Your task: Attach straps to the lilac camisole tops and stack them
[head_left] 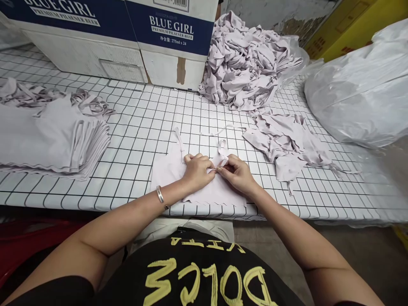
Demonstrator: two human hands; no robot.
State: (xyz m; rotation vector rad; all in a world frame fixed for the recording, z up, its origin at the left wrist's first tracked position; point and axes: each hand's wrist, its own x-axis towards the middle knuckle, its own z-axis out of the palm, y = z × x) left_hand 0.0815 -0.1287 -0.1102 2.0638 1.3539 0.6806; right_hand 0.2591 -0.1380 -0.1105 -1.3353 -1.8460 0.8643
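Observation:
A pale lilac garment piece (168, 172) lies flat near the front edge of the white gridded table (140, 127). My left hand (197, 171) rests on it with fingers curled, pinching a thin strap of the same fabric. My right hand (237, 172) meets it from the right, fingertips pinched on that strap (222, 149), which loops up behind the hands. A silver bracelet (160, 194) sits on my left wrist.
A folded stack of lilac pieces (54, 140) lies at the left. A loose heap of the same fabric (245, 63) rises at the back, with more pieces (287, 144) spilling to the right. Blue Girl cardboard boxes (127, 38) stand behind; a white plastic bag (360, 93) fills the right.

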